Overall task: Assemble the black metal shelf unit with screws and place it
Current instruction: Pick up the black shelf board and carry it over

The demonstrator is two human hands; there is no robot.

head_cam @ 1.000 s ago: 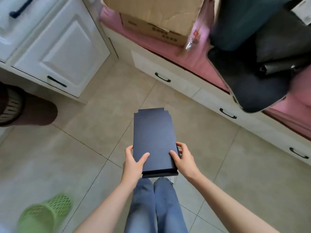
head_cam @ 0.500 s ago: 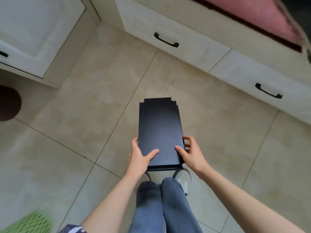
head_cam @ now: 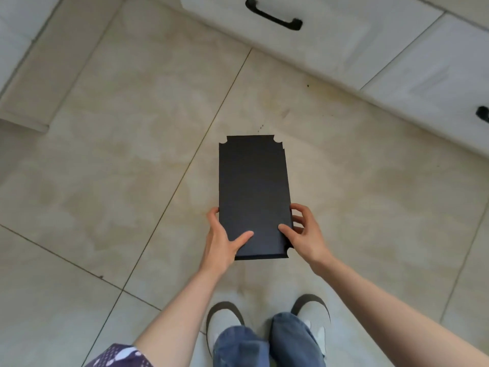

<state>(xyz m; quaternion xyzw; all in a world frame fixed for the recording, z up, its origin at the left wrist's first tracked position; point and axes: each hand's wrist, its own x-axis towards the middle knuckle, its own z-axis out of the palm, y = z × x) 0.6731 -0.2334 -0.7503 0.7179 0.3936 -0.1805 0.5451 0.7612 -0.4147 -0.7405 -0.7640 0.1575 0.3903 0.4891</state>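
A flat black metal shelf panel (head_cam: 252,186) with notched corners is held out over the tiled floor, its long side pointing away from me. My left hand (head_cam: 223,241) grips its near left edge, thumb lying on the top face. My right hand (head_cam: 304,234) grips the near right edge, thumb on top and fingers curled round the side. No screws or other shelf parts are in sight.
White drawer fronts with black handles (head_cam: 274,14) run along the far side, and a white cabinet base (head_cam: 23,107) stands at the far left. Beige tiled floor (head_cam: 119,181) lies below. My feet in light shoes (head_cam: 222,321) stand close underneath.
My view has tilted further down toward the floor, and the bed, box and green basket have left the frame. The panel has moved lower and farther out from my legs, both hands still holding it.
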